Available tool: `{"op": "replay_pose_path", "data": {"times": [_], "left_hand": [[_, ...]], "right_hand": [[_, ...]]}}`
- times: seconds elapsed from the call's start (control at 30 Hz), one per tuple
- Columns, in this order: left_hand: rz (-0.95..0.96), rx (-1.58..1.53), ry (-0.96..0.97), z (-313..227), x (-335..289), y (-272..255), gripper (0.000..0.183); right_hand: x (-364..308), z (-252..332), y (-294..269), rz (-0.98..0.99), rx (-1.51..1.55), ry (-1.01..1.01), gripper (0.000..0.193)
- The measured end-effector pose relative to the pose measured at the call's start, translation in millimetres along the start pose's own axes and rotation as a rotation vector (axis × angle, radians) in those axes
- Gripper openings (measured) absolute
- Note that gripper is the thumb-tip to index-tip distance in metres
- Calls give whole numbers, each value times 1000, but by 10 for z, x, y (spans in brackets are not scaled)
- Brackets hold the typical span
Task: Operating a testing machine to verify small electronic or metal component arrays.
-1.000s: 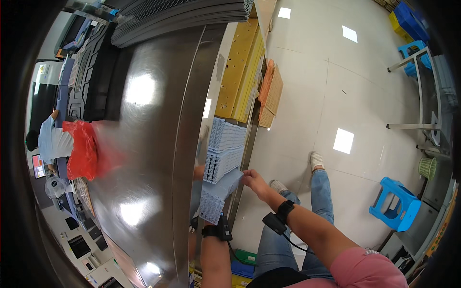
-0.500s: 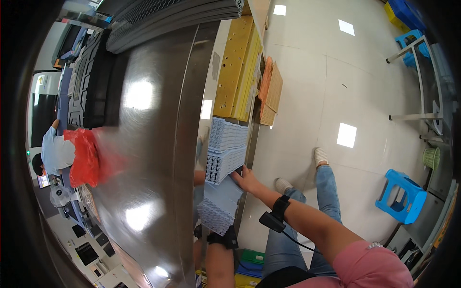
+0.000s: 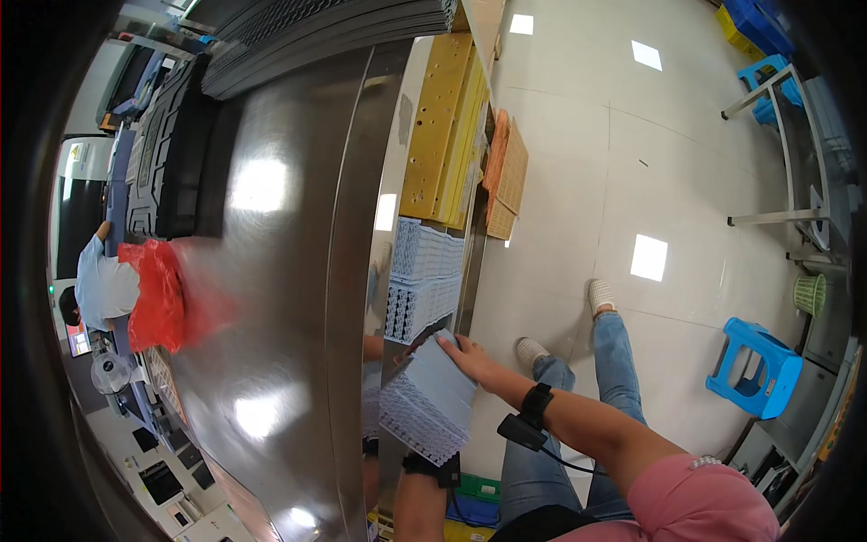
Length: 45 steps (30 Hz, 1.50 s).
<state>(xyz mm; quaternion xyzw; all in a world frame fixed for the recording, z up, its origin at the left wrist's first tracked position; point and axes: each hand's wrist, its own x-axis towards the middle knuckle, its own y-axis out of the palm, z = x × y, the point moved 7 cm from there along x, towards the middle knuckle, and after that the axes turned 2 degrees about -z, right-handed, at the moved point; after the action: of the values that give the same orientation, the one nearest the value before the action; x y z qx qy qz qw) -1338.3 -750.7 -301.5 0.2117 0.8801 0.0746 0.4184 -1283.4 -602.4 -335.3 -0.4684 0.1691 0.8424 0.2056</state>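
A stack of light blue moulded sheets (image 3: 429,397) with ridged, honeycomb-like edges is held tilted at the lower shelf beside the steel table. My right hand (image 3: 464,356) grips its upper right edge, thumb on top and fingers wrapped over the side. Below the stack my left forearm (image 3: 420,506) comes up, a black band at its wrist; the stack hides that hand and its fingers. Further along the shelf stand more blue ridged stacks (image 3: 424,275), apart from the held one. Beyond these lie yellow plates with holes (image 3: 438,135).
The shiny steel table (image 3: 289,298) fills the left, with a red plastic bag (image 3: 155,294) and a black case (image 3: 167,154). Orange baskets (image 3: 508,176) lean by the shelf. A blue stool (image 3: 757,368) stands on the right. Another person (image 3: 104,280) is at the far left.
The held stack has come away from the blue stacks beside it, moving toward me and turning. My right hand has moved slightly nearer with it, and a dark gap now shows behind.
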Motion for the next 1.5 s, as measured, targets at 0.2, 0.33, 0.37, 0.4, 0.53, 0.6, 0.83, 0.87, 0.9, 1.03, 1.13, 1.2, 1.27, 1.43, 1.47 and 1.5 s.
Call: {"op": "replay_pose_path", "data": {"times": [0.2,0.33,0.37,0.4,0.53,0.6,0.83,0.87,0.9,1.03,1.13,1.2,1.27,1.43,1.47,1.5], "left_hand": [[64,-19,33,-79,-25,226,51],[122,-21,52,-151,-124,489,52],[138,-25,53,-161,-160,577,52],[147,-20,54,-181,-209,644,52],[229,-35,46,-232,-455,1090,52],[214,-17,5,-229,-625,1397,54],[322,-38,-147,-194,-1090,2360,55],[355,-23,-161,-201,-1195,2628,55],[312,212,-126,-279,-1342,2928,56],[380,453,-153,-93,-1690,3694,57],[461,464,-226,122,-1841,4136,56],[526,540,-276,359,-1944,4544,56],[599,612,-320,647,-2084,4984,55],[795,817,-435,1427,-2512,6021,54],[837,862,-461,1595,-2601,6219,54],[865,904,-484,1733,-2645,6396,54]], "right_hand": [[-202,-158,2,37,158,-4,99],[-379,-226,-109,-51,133,-45,103],[-428,-243,-145,-48,133,-48,103],[-495,-244,-185,-57,135,-52,103],[-755,-332,-390,-65,95,-50,100],[-886,-419,-566,-132,73,-59,101],[-1526,-325,-1158,-132,321,-125,100],[-1571,-393,-1324,-163,342,-133,100],[-1642,-401,-1481,-173,390,-157,100],[-1921,-439,-2145,-189,533,-221,101],[-2363,-333,-2581,-262,569,-288,100],[-2557,-393,-3007,-345,597,-315,100],[-2722,-558,-3428,-366,647,-307,99],[-3120,-1143,-4445,-448,922,-423,99],[-3202,-1270,-4665,-460,1014,-478,99],[-3338,-1367,-4879,-511,1049,-494,99]]}}
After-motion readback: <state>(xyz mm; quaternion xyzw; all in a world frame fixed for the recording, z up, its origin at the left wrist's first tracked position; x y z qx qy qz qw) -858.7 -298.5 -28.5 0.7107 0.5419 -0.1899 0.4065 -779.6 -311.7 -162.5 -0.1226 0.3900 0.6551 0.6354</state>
